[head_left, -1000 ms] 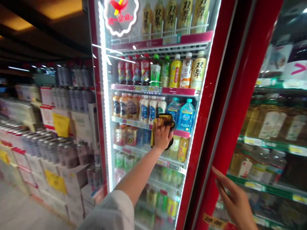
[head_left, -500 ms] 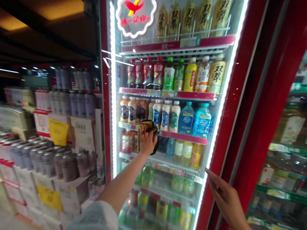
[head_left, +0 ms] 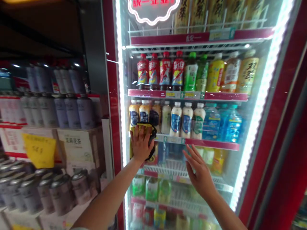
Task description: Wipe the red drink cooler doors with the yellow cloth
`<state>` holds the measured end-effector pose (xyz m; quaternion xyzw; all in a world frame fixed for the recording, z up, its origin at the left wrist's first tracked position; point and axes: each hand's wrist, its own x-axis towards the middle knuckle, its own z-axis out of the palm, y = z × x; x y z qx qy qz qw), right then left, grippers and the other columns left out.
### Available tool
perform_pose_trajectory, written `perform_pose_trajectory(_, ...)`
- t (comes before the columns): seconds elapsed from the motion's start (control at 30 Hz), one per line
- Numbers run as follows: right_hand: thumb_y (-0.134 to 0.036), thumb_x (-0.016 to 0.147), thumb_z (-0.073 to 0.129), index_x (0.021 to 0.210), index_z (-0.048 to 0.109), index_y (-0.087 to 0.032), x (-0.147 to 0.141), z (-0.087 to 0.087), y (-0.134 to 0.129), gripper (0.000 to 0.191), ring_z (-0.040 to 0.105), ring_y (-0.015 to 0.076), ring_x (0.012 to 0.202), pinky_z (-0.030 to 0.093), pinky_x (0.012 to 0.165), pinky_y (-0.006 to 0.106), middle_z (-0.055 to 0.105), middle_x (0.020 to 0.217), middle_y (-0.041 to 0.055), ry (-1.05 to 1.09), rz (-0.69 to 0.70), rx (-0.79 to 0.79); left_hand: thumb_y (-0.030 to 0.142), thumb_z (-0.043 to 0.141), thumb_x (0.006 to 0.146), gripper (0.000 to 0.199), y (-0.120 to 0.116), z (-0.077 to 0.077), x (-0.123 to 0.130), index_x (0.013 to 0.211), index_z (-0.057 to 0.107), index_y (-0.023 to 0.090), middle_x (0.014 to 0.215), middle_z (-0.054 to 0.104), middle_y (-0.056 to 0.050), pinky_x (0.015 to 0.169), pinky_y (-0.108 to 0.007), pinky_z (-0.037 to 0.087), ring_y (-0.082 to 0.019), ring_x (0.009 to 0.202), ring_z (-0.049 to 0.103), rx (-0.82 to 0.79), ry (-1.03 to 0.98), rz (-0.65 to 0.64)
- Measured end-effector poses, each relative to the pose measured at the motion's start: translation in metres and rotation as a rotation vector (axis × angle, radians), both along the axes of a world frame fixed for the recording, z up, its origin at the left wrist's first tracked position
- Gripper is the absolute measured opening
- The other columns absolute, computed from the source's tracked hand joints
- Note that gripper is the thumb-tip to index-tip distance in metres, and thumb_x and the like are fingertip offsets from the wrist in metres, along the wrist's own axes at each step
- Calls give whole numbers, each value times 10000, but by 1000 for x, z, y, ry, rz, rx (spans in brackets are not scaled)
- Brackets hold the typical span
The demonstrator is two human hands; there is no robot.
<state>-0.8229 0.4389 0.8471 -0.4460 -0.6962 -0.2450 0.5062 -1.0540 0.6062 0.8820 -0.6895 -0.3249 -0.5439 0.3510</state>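
My left hand is pressed against the glass front of a lit drinks fridge, over a yellow cloth with black edging. Its fingers spread across the cloth, holding it to the glass in front of the shelf with milk-tea bottles. My right hand is raised to the right, holding nothing, fingers stretched out and thumb apart. It is close to the glass; whether it touches, I cannot tell. Behind the glass stand white-capped bottles and blue bottles.
Red-capped bottles line a higher shelf inside. A glowing sign is at the top of the door. To the left, stacked cans stand on cartons with a yellow price sheet. The fridge's red frame is at right.
The view has come nearer the fridge and turned left. My left hand with the cloth has moved left across the glass. My right hand has moved from the fridge's right frame to before the glass.
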Motion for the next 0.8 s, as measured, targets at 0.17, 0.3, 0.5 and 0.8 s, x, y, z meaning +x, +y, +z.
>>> perform_pose_trajectory(0.17,-105,962,452,1481,498,-311,-11,10,22,560,293,299,1513,400,1155,631,434,1581,63,-115,-38,45,417,606,903,466,4,-20,-14,1358,614,317,1339,665,-71,1243,-628,125,-344,1496,332,121,398,-141)
perform_pose_trajectory(0.3,-103,965,445,1481,493,-291,-17,7,38,551,278,299,1519,356,1180,644,422,1589,71,-147,-43,77,413,573,937,517,10,22,-31,1436,539,286,1414,618,-81,1251,-595,163,-321,1508,314,70,333,-54)
perform_pose_trajectory(0.5,-137,967,452,1464,506,-298,-36,-27,52,525,287,326,1512,339,1155,707,458,1566,73,-70,-6,65,355,547,938,523,11,-7,-46,1385,573,85,1484,517,-232,1203,-649,275,-435,1511,245,-72,-117,183)
perform_pose_trajectory(0.8,-185,980,458,1370,622,-273,-101,4,51,432,313,309,1500,435,1145,586,514,1523,76,55,13,61,150,355,1006,417,5,60,-74,1287,647,244,1418,626,15,1251,-403,275,-205,1430,454,-22,569,-193)
